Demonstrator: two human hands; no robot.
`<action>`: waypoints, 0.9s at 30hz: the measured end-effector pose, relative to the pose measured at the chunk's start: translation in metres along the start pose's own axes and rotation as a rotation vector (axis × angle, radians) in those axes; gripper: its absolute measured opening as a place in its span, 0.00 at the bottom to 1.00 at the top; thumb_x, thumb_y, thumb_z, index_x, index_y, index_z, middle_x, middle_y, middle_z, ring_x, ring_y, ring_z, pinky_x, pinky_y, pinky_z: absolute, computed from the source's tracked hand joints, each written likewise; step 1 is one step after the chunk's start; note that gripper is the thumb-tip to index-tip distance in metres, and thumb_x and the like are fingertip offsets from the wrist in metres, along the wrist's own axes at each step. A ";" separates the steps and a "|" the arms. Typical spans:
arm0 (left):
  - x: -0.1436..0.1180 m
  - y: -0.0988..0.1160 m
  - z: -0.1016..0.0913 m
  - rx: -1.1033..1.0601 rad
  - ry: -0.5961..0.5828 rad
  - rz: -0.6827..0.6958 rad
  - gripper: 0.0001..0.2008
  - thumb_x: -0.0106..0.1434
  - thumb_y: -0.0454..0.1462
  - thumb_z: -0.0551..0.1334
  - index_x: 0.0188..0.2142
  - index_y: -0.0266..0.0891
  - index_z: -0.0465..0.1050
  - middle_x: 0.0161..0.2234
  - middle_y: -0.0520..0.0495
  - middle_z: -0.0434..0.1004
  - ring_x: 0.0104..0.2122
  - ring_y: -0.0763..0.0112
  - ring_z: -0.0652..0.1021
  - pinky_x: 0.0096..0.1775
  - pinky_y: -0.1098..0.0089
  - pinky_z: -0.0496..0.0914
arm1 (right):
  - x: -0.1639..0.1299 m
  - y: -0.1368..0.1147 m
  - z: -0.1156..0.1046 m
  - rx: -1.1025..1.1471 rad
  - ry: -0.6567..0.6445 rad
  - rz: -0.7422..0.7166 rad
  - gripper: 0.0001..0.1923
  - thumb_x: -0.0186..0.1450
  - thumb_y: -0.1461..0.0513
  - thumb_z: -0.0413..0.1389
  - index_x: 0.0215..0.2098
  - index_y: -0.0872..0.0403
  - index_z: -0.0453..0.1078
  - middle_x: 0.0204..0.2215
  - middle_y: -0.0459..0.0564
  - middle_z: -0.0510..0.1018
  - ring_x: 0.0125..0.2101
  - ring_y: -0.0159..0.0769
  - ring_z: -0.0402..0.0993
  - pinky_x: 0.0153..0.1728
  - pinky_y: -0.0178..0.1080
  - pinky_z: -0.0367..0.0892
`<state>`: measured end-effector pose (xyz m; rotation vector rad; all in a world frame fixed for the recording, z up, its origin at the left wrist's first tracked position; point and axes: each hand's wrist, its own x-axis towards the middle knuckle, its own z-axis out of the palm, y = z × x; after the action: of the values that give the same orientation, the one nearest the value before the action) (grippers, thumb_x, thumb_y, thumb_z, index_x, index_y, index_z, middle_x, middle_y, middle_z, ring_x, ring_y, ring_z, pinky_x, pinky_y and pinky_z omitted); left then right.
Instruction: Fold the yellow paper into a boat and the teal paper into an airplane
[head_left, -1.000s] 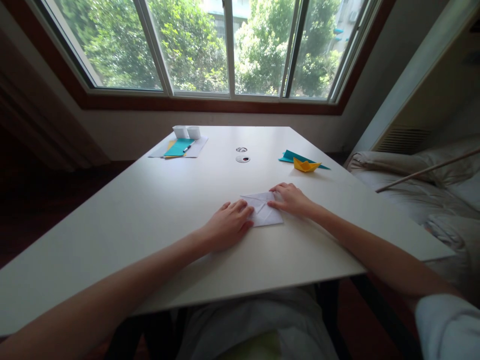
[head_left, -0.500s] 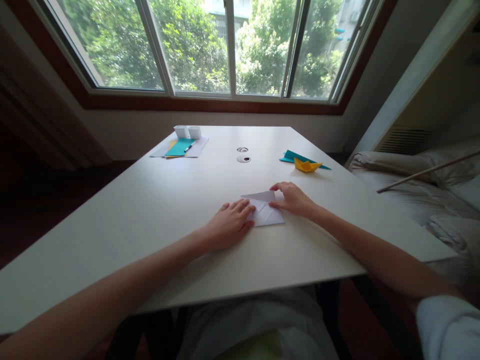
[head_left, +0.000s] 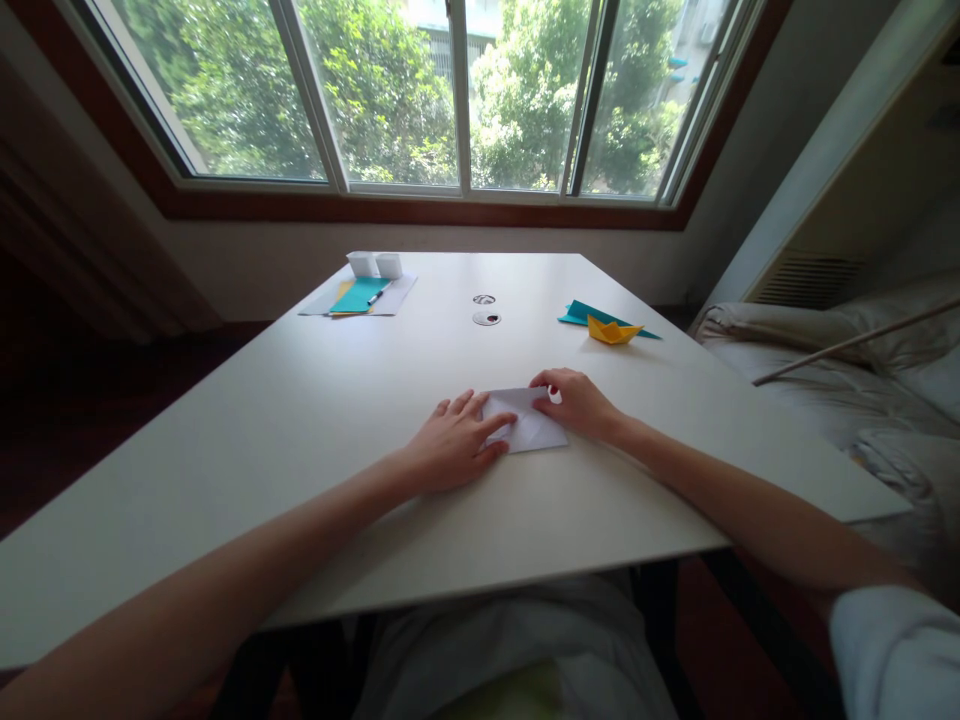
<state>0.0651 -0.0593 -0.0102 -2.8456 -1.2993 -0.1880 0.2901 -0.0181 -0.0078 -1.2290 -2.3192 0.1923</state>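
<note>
A folded white sheet of paper (head_left: 529, 432) lies on the table with crease lines and a flap along its far side. My left hand (head_left: 459, 440) rests over the paper's left end, palm down, its fingers spread and the forefinger reaching onto the sheet. At the upper right corner, my right hand (head_left: 577, 403) has curled fingers, with thumb and forefinger gripping the edge of the flap. Part of the paper's left side is hidden beneath my left fingers.
On the white table (head_left: 360, 380), a yellow paper boat (head_left: 613, 331) and a teal paper plane (head_left: 581, 312) stand at the right. Far left are teal sheets (head_left: 358, 294), a pen (head_left: 379, 294) and two white paper boxes (head_left: 375, 265). Round cable covers (head_left: 486, 318) sit mid-table.
My right hand has moved slightly left along the paper's far edge, its fingers more curled. My left hand's fingers have spread and shifted a little towards the far side.
</note>
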 end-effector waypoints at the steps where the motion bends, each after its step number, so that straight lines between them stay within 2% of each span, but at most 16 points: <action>1: 0.000 0.000 -0.001 0.000 0.005 0.001 0.20 0.64 0.49 0.45 0.55 0.56 0.57 0.56 0.44 0.55 0.55 0.52 0.59 0.50 0.50 0.57 | 0.000 0.000 -0.001 -0.008 -0.009 -0.040 0.09 0.57 0.65 0.55 0.37 0.54 0.70 0.29 0.48 0.74 0.30 0.32 0.67 0.34 0.35 0.61; 6: 0.000 0.000 -0.002 0.004 0.022 -0.013 0.21 0.64 0.49 0.45 0.55 0.57 0.57 0.52 0.42 0.59 0.53 0.53 0.61 0.49 0.50 0.59 | -0.001 0.001 -0.009 -0.007 -0.161 -0.239 0.09 0.59 0.66 0.53 0.38 0.53 0.71 0.32 0.49 0.75 0.33 0.34 0.69 0.37 0.36 0.62; 10: -0.001 0.000 0.000 -0.009 0.018 -0.029 0.21 0.64 0.50 0.45 0.56 0.57 0.56 0.52 0.41 0.58 0.55 0.51 0.58 0.50 0.49 0.58 | -0.003 0.003 -0.015 0.012 -0.272 -0.312 0.12 0.61 0.62 0.53 0.42 0.52 0.72 0.35 0.51 0.75 0.35 0.36 0.69 0.38 0.38 0.63; 15: 0.000 -0.004 0.003 0.011 0.023 0.031 0.21 0.64 0.49 0.46 0.56 0.54 0.57 0.59 0.44 0.49 0.60 0.51 0.47 0.54 0.47 0.51 | -0.004 0.003 -0.021 0.024 -0.352 -0.319 0.16 0.61 0.57 0.52 0.46 0.52 0.71 0.38 0.54 0.73 0.38 0.37 0.68 0.41 0.39 0.63; 18: 0.001 -0.005 0.002 0.004 -0.031 0.043 0.23 0.65 0.49 0.44 0.57 0.49 0.55 0.59 0.45 0.52 0.60 0.55 0.47 0.55 0.50 0.50 | -0.002 0.003 -0.025 0.038 -0.387 -0.310 0.16 0.62 0.56 0.51 0.46 0.52 0.71 0.39 0.54 0.74 0.38 0.37 0.69 0.42 0.40 0.63; 22: 0.002 -0.006 0.002 -0.002 -0.057 -0.020 0.31 0.63 0.53 0.43 0.60 0.38 0.48 0.60 0.42 0.53 0.61 0.56 0.48 0.56 0.53 0.49 | 0.000 0.007 -0.031 0.101 -0.445 -0.302 0.14 0.63 0.57 0.50 0.42 0.52 0.73 0.38 0.52 0.76 0.38 0.36 0.70 0.43 0.38 0.62; 27: 0.003 -0.010 0.003 -0.001 -0.125 0.008 0.33 0.63 0.54 0.40 0.61 0.39 0.47 0.61 0.41 0.49 0.61 0.59 0.48 0.57 0.53 0.45 | -0.001 0.010 -0.037 0.150 -0.539 -0.273 0.14 0.62 0.57 0.51 0.42 0.52 0.74 0.41 0.50 0.76 0.38 0.34 0.71 0.40 0.34 0.63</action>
<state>0.0601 -0.0499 -0.0137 -2.9059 -1.3074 -0.0104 0.3163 -0.0165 0.0204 -0.8438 -2.8332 0.6556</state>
